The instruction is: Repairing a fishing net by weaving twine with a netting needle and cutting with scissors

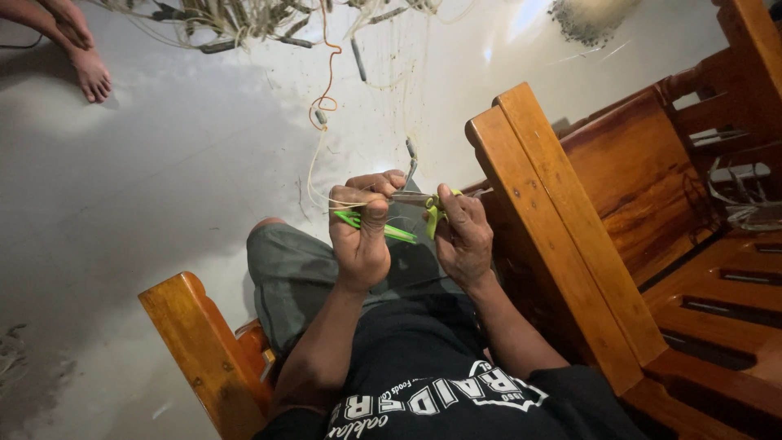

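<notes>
- Looking down from the head camera, I see both forearms raised in front of the chest, elbows bent, hands meeting above the lap.
- My left hand (pixel 361 232) is upright with its back toward me, fingers curled shut around the green plastic handle (pixel 383 228) of a pair of small metal-bladed snips (pixel 411 198).
- The thumb and forefinger of that hand also pinch a thin pale cord (pixel 319 183), which loops up toward the floor.
- My right hand (pixel 464 236) sits just beside the left, wrist angled inward, fingers clenched on the other yellow-green handle end (pixel 433 213) of the snips.
- The snips lie level between the two hands, blades pointing toward the right hand.
- A small grey sinker-like weight (pixel 410 153) hangs on the line just above the hands.
- A tangle of pale netting (pixel 244 20) lies on the grey floor (pixel 163 163), well apart.
- Another person's bare foot (pixel 90 73) rests near the upper left corner.
- Wooden chair frames (pixel 554 228) stand at both sides.
</notes>
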